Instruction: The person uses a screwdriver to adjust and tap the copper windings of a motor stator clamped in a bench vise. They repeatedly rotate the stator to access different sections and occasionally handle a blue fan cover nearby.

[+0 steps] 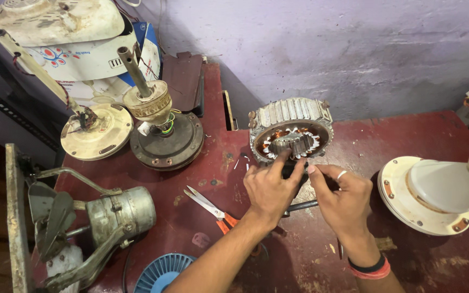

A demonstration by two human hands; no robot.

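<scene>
A ribbed grey metal motor stator, ring-shaped with copper windings showing inside its bore, stands tilted on the worn, scratched dark-red table, at its far middle near the pale purple wall. The left hand reaches into the bore, index finger and thumb extended and pressing on the winding at the near rim; the other fingers are loosely curled. The right hand, with 1 ring and red and black wristbands, rests just beside it, fingers bent toward the stator's near base; whether they grip anything cannot be told.

Left of the hands lie scissors with orange handles and bare steel blades. Further left sit 2 round fan motor housings, 1 cream and 1 dark rusty with a brass-coloured core and a pipe shaft. A dull grey cylindrical motor lies near left, a blue ribbed plastic disc at the near edge. Right stands a white conical fan base. Far left, a white casing bears a red-and-blue emblem.
</scene>
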